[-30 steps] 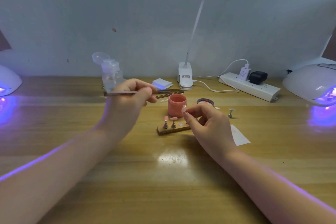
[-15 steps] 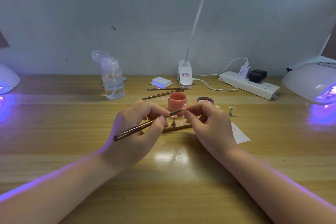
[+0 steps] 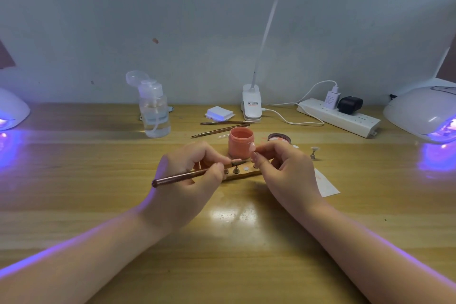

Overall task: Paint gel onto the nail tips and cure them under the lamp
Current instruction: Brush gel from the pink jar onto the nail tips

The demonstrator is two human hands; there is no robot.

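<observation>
Nail-gel work at a wooden table, read from left to right: a curing lamp is seen glowing violet at the left edge, and a clear pump bottle stands behind the left hand, whose curled fingers grip a brown brush angled toward the centre. Behind the brush tip an open pot of coral gel is seen, with a wooden holder of nail tips in front. A pink nail tip is pinched by the right hand, beyond which a second curing lamp glows.
</observation>
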